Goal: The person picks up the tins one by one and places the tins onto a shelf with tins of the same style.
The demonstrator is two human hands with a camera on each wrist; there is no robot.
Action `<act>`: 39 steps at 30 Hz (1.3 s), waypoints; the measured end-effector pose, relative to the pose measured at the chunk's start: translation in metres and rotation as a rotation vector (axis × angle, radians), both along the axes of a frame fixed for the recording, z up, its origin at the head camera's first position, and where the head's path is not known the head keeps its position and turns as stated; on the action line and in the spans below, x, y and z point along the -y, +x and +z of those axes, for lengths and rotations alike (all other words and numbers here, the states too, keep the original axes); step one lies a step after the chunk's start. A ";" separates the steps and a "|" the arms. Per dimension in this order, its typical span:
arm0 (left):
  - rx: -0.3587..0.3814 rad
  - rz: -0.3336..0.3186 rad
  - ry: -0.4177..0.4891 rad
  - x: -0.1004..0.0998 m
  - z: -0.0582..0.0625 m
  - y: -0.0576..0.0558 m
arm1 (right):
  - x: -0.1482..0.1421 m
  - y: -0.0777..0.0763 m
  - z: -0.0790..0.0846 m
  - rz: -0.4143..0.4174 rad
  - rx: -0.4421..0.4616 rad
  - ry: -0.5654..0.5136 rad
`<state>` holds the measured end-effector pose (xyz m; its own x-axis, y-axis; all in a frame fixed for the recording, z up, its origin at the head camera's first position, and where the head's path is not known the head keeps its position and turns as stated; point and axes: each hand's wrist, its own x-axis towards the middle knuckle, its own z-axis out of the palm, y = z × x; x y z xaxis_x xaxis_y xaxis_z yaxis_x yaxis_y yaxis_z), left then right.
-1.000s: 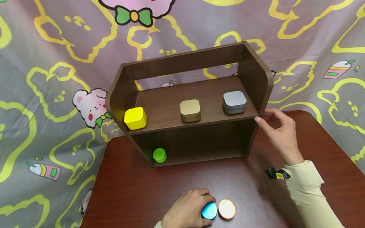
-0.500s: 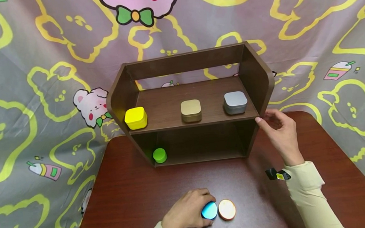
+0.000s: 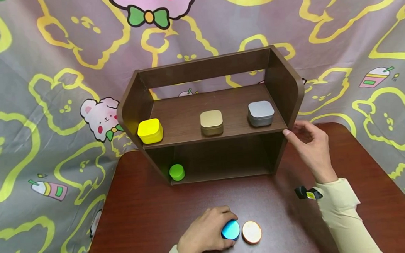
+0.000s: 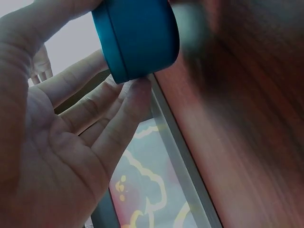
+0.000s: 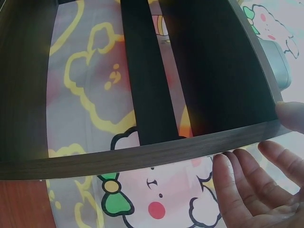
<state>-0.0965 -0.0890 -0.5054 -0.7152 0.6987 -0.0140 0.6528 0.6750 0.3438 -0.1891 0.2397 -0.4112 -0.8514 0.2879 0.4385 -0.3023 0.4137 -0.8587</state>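
My left hand (image 3: 207, 230) grips a round blue tin (image 3: 231, 230) low over the front of the table, thumb on the near side and fingers on the far side. Close up, the left wrist view shows the blue tin (image 4: 142, 38) between thumb and fingers. A round tin with a shiny orange-white lid (image 3: 252, 232) lies just right of it. At the right side of a dark brown two-tier shelf (image 3: 220, 138), my right hand (image 3: 309, 147) holds the side panel, thumb at its front edge. The right wrist view shows the fingers (image 5: 266, 185) along the panel's outer face.
Along the upper tier stand a yellow tin (image 3: 150, 131), a gold tin (image 3: 211, 123) and a silver tin (image 3: 261, 113). A round green tin (image 3: 177, 172) sits at the lower tier's left end. Patterned cloth (image 3: 90, 52) hangs behind the reddish-brown table (image 3: 135, 215).
The left hand and the blue tin have shifted slightly up and left in the head view, a little away from the orange-white tin. My right hand stays at the shelf's side.
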 end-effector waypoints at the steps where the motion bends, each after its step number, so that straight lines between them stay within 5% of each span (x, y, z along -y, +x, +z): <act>1: -0.002 0.000 0.002 0.000 0.001 0.000 | 0.000 0.000 0.000 0.002 -0.001 -0.004; 15: -0.078 -0.028 0.130 0.007 0.008 -0.008 | 0.001 0.001 -0.001 0.003 -0.004 -0.018; 39: -0.007 0.049 0.183 0.009 0.032 -0.023 | 0.000 -0.001 0.000 0.020 -0.017 -0.023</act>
